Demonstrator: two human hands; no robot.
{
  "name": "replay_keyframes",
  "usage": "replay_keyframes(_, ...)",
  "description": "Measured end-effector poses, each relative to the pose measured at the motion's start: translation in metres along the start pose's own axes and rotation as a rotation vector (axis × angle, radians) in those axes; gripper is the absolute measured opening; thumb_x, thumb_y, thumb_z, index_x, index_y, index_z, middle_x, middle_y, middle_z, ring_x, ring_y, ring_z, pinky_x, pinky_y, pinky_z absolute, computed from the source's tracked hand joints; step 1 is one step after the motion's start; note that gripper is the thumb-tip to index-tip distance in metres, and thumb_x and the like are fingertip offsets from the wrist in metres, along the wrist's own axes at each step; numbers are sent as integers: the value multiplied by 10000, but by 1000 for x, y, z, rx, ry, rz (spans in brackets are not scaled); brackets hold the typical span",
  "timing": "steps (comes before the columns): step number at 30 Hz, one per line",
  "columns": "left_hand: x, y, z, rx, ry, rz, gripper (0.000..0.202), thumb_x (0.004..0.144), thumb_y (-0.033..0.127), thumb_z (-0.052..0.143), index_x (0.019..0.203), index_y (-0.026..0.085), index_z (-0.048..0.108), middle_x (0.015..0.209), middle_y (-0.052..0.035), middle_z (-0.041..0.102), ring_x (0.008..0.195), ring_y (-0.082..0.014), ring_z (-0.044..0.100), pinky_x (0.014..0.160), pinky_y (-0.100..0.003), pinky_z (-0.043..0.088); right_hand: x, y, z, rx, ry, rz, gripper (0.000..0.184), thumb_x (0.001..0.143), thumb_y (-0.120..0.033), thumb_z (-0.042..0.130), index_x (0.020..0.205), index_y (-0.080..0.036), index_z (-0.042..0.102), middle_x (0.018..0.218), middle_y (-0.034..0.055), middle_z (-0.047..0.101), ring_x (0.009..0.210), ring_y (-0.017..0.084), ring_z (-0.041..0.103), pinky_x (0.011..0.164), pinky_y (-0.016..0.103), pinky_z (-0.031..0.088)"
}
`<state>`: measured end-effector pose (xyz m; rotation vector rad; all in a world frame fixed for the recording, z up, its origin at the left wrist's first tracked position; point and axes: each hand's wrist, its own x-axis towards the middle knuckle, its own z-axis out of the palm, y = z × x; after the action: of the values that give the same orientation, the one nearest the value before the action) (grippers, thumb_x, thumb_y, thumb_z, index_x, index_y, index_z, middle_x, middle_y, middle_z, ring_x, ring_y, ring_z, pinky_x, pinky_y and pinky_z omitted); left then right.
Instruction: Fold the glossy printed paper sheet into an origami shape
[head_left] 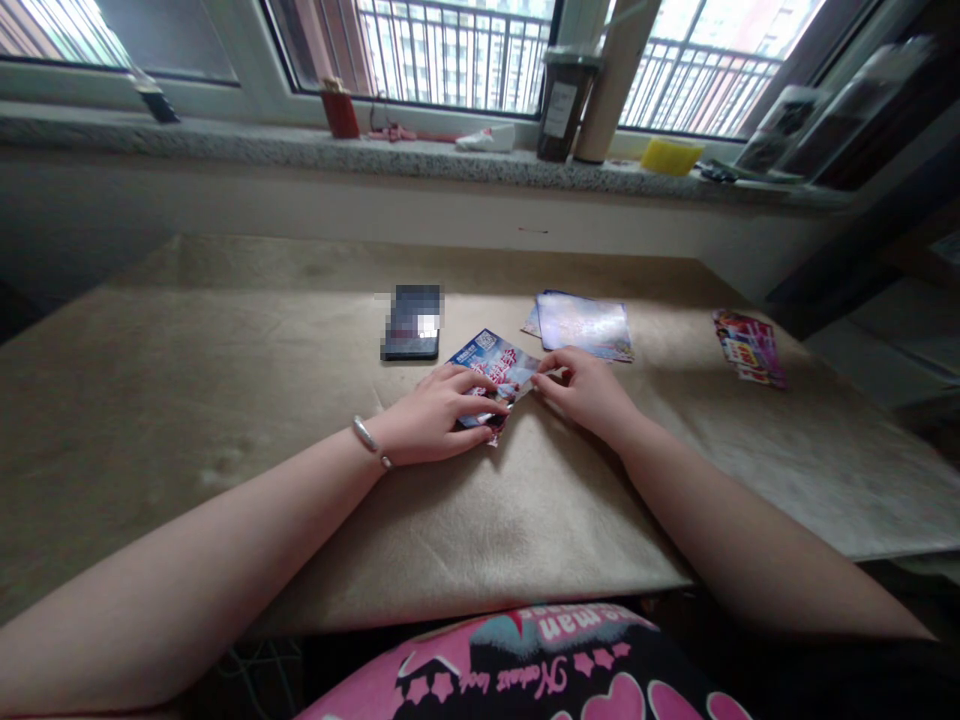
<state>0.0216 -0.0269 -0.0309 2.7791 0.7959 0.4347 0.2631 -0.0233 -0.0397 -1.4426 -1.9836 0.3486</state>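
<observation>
Glossy printed flyer (pixel 496 368) lies between both hands on a tan table mat (pixel 480 520), left hand (pixel 429 415) curled over its lower edge, right hand (pixel 586 392) seemingly pinching its corner; smartphone (pixel 411 322) just ahead of the left hand.

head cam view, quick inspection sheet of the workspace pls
surface: tan felt-like sheet covering the table
job's things: glossy printed leaflet, held by both hands
clutter: smartphone, blurred; blue-white glossy cards; pink-red leaflet
hands: left hand, wearing a silver bangle, and right hand both grip the leaflet
cables: nothing seen on the table
surroundings: granite windowsill holding a red cup, dark jar, cardboard tube and yellow sponge; railings beyond the window
</observation>
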Motion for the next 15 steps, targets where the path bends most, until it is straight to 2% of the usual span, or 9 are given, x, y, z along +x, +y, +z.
replay_keyframes(4, -1, 2, 2, 75, 0, 19, 358, 894, 432, 516, 1217, 303, 599, 1315, -62, 501, 1189, -260, 441, 1045, -462, 337, 0, 0, 1, 52, 75, -31, 82, 792, -271, 606, 765, -206, 650, 840, 48, 667, 813, 200, 605, 728, 355, 493)
replay_keyframes(9, -1, 4, 3, 144, -14, 24, 416, 899, 465, 486, 1276, 299, 544, 1341, -80, 479, 1206, -288, 432, 1039, -490, 331, -1, -4, 0, 140, 137, -58, 56, 782, -222, 608, 802, -217, 660, 845, 30, 683, 806, 179, 624, 702, 337, 522)
replay_keyframes(13, -1, 6, 3, 158, -23, 22, 432, 902, 469, 472, 1285, 280, 533, 1347, -91, 476, 1208, -294, 434, 1043, -492, 327, -2, -7, 2, 225, 135, -31, 24, 781, -226, 607, 802, -218, 615, 827, 15, 665, 755, 156, 620, 686, 325, 530)
replay_keyframes(15, -1, 6, 3, 152, -19, 25, 430, 899, 466, 477, 1278, 271, 538, 1343, -96, 480, 1204, -296, 439, 1041, -493, 328, -2, -7, 3, 308, 134, 9, 106, 764, -237, 626, 848, -221, 563, 831, 8, 644, 705, 137, 606, 656, 309, 530)
